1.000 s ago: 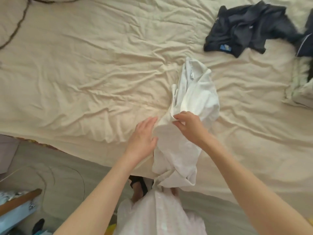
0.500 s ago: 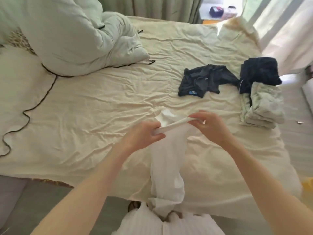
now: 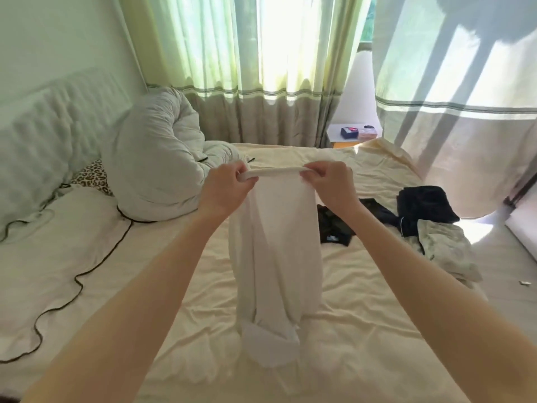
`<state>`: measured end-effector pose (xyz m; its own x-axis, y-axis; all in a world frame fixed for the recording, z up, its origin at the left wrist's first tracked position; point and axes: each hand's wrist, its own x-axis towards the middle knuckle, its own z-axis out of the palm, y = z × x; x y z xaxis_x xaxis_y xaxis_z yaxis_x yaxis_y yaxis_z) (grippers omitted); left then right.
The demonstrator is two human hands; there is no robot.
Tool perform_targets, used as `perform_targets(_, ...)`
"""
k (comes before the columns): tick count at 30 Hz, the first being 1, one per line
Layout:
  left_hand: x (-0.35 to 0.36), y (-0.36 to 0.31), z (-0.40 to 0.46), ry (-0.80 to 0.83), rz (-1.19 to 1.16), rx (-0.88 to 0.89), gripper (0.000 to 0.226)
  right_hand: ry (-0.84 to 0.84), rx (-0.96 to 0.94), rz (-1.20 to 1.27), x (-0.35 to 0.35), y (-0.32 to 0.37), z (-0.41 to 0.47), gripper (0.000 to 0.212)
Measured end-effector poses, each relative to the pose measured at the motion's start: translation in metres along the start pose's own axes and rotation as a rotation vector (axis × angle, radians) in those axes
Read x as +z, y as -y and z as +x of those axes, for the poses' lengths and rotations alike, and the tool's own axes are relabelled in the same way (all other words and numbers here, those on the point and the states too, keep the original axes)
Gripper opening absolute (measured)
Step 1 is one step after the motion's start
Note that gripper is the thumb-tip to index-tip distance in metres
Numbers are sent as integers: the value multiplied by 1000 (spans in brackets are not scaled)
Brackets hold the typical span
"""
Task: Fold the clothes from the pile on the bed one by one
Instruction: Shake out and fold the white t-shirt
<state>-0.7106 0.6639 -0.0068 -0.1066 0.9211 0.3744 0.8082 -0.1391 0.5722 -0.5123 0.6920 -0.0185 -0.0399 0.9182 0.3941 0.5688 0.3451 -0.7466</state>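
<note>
White garment between two gripping hands

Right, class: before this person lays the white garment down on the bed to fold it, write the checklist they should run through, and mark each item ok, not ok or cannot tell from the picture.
1. Both hands grip the top edge: left hand and right hand each pinch the band of the white garment. Ok.
2. Top edge stretched level between the hands. Ok.
3. Garment hangs straight, free of twists: it hangs bunched in long folds. Not ok.
4. Bare sheet on the bed below the garment. Ok.
5. Black clothes and pale green garment lie off to the right, out of the way. Ok.
6. Garment right side out. Cannot tell.
</note>
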Motion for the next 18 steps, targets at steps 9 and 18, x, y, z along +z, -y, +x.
perform_targets(9, 18, 35, 39, -30, -247, -89, 55, 109, 12, 107, 56, 2, 46, 42)
perform_targets(18, 132, 193, -130, 656, -58, -502, 63, 592, 431, -84, 162, -156, -106, 47)
